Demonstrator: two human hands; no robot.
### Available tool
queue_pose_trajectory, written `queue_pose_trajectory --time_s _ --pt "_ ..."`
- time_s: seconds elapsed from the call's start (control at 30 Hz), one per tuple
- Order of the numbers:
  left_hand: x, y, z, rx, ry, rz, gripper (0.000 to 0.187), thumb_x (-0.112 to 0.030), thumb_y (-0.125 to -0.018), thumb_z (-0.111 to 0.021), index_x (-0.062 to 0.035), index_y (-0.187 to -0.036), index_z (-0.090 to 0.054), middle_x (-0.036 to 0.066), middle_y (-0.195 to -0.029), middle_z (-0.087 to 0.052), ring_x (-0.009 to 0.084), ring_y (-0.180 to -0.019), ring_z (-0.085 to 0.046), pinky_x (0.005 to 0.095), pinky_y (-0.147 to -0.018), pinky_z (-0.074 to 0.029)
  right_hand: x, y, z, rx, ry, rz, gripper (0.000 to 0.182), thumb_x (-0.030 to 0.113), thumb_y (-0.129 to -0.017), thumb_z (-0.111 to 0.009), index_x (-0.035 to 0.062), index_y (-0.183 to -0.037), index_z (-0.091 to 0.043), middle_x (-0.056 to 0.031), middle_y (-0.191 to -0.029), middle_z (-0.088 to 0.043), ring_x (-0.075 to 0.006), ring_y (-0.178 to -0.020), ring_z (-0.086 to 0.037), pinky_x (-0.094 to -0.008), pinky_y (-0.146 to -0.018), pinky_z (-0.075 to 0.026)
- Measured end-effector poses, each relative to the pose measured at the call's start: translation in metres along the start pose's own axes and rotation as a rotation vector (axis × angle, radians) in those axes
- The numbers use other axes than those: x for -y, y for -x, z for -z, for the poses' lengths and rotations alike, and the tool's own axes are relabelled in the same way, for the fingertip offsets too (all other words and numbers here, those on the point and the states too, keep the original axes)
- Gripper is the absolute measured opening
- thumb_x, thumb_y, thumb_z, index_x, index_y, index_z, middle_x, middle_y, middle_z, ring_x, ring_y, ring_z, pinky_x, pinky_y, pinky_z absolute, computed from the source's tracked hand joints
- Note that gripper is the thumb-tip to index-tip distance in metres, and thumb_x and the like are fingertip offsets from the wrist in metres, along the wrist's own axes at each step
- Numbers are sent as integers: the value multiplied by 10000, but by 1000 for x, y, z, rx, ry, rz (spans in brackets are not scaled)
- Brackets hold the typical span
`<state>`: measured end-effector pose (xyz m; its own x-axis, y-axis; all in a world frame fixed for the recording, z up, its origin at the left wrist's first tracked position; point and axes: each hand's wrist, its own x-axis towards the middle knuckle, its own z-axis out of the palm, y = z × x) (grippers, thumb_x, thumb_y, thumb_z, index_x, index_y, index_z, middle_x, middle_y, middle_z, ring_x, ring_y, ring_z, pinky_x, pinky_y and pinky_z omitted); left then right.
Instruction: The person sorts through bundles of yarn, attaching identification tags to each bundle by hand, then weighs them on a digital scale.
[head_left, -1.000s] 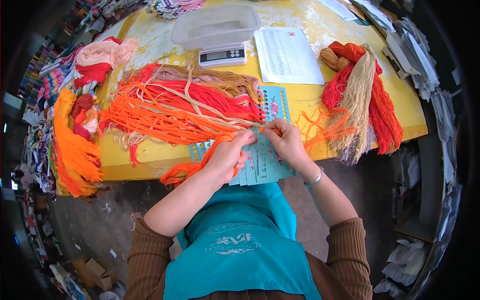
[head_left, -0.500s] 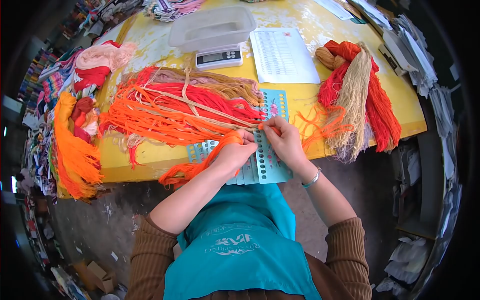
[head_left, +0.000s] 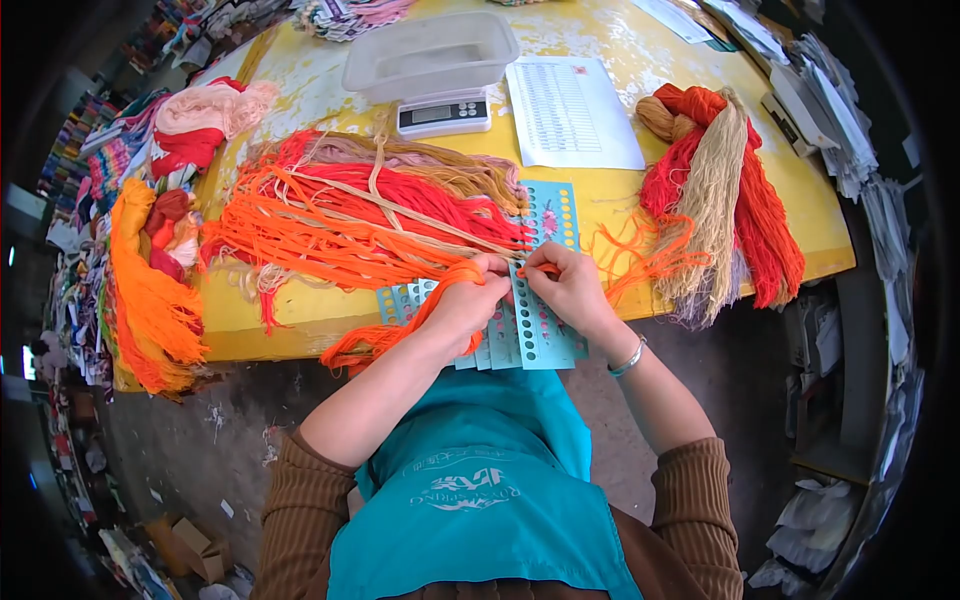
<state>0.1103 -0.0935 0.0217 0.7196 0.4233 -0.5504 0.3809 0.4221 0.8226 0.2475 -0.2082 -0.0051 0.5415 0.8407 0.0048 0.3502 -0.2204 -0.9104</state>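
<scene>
My left hand (head_left: 468, 303) is closed around a bundle of orange thread (head_left: 368, 342), which loops over the wrist side and hangs near the table's front edge. Close beside it, my right hand (head_left: 574, 290) pinches orange thread at the left row of holes in a light-blue thread card (head_left: 548, 335). Flower pictures and rows of punched holes mark this card; several similar cards fan out beneath it to the left. From the card's left side, red threads (head_left: 440, 208), tan threads and orange threads (head_left: 285, 228) stretch leftward across the table. The exact fingertip contact is partly hidden.
Behind the cards stand a digital scale (head_left: 444, 114) with a clear plastic tub (head_left: 430, 60) on it and a printed sheet (head_left: 570, 115). Thread hanks (head_left: 735, 190) lie at right, more orange hanks (head_left: 150, 290) at left. Stacked papers (head_left: 835, 110) line the right side.
My right fingers have curled in closer at the card's holes, still pinching the orange thread. My left hand stays almost in place; the whole view has shifted slightly.
</scene>
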Motion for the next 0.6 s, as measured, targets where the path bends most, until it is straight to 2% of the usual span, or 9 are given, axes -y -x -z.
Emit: queue_pose_trajectory --time_s 0.07,0.2,0.3,0.33,0.4,0.43,0.5,0.53,0.6 --pt "0 -3 -3 -20 26 -5 200 -116 -934 -547 -37 -1117 -555 -18 -736 -563 22 -453 -339 211 -385 -212 1 0 0 -2 -6 5 110 103 -820 -641 25 -896 -652 -111 -733 -668 -182 -665 -658 -313 -629 -520" --pt "-3 -7 0 10 -16 14 163 -137 -948 -542 -40 -1075 -576 -13 -741 -581 21 -449 -340 210 -388 -212 -3 -1 -1 2 -34 17 111 107 -816 -649 25 -891 -655 -111 -748 -675 -184 -684 -667 -312 -645 -525" --pt "2 -14 2 34 -44 29 130 -128 -935 -545 -44 -1020 -596 -5 -753 -603 27 -460 -349 217 -395 -220 -6 -3 -1 7 -67 43 119 118 -811 -667 26 -886 -660 -112 -752 -677 -184 -692 -670 -312 -656 -528" --pt "1 -15 1 8 -106 20 123 -123 -924 -544 -42 -995 -603 4 -757 -612 41 -484 -401 226 -416 -268 -6 -3 -1 6 -66 42 119 118 -811 -667 26 -886 -660 -112 -752 -677 -184 -692 -670 -312 -656 -528" --pt "2 -16 3 -17 -168 10 118 -119 -912 -544 -39 -971 -609 14 -762 -621 54 -508 -452 234 -436 -316 -2 -2 0 46 -42 25 124 80 -838 -680 -8 -914 -637 -23 -714 -631 -57 -676 -573 -243 -613 -489" --pt "2 -15 8 -45 -317 -63 119 -116 -901 -544 -36 -963 -605 24 -748 -624 72 -559 -507 246 -480 -363 0 -3 2 45 -42 24 124 80 -838 -680 -8 -914 -637 -23 -714 -631 -57 -676 -573 -243 -613 -489" --pt "5 -16 23 -78 -517 -169 110 -116 -884 -546 -26 -930 -589 48 -720 -641 111 -690 -613 261 -605 -450 4 -5 4 125 33 -28 153 101 -837 -693 3 -940 -637 -9 -677 -611 -62 -626 -559 -250 -567 -470" --pt "1 -14 30 -86 -512 -196 103 -118 -884 -550 -30 -922 -587 48 -717 -643 104 -681 -603 256 -596 -441 4 -6 4 125 32 -27 153 101 -837 -693 3 -940 -637 -9 -677 -611 -62 -626 -559 -250 -567 -470" --pt "-4 -9 36 -123 -454 -163 90 -126 -882 -561 -47 -912 -594 43 -721 -647 81 -632 -554 249 -558 -404 6 -8 4 165 104 -77 214 200 -799 -713 49 -939 -653 -79 -690 -645 -198 -632 -638 -325 -579 -489"
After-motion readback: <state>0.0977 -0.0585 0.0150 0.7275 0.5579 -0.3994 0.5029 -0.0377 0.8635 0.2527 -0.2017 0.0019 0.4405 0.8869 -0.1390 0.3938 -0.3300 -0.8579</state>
